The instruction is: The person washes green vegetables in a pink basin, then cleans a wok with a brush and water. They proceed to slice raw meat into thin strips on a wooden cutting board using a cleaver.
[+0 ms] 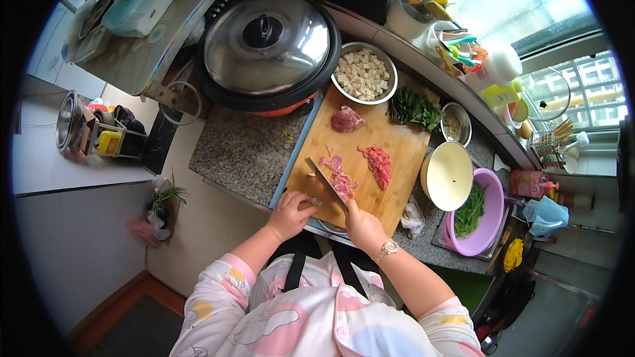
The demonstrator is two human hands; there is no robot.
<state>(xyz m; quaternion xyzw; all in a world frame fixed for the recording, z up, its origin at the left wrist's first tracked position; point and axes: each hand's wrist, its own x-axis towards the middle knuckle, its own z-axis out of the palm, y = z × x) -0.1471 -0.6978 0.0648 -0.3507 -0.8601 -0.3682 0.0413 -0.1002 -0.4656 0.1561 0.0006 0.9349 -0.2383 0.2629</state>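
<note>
My right hand grips a knife, its blade slanting across the near left of the wooden cutting board. At the board's near edge, the fingertips of my left hand close around a small pale scrap of meat. Sliced pink meat lies just right of the blade. Further right is a heap of finely chopped red meat. One whole chunk of raw meat rests higher up on the board, below a metal bowl of white cubes that look like tofu.
A lidded electric pan stands at the back left. Leafy greens lie on the board's far right. Beyond are a small metal bowl, a cream bowl and a purple basin holding green vegetables. A crumpled cloth sits by the board.
</note>
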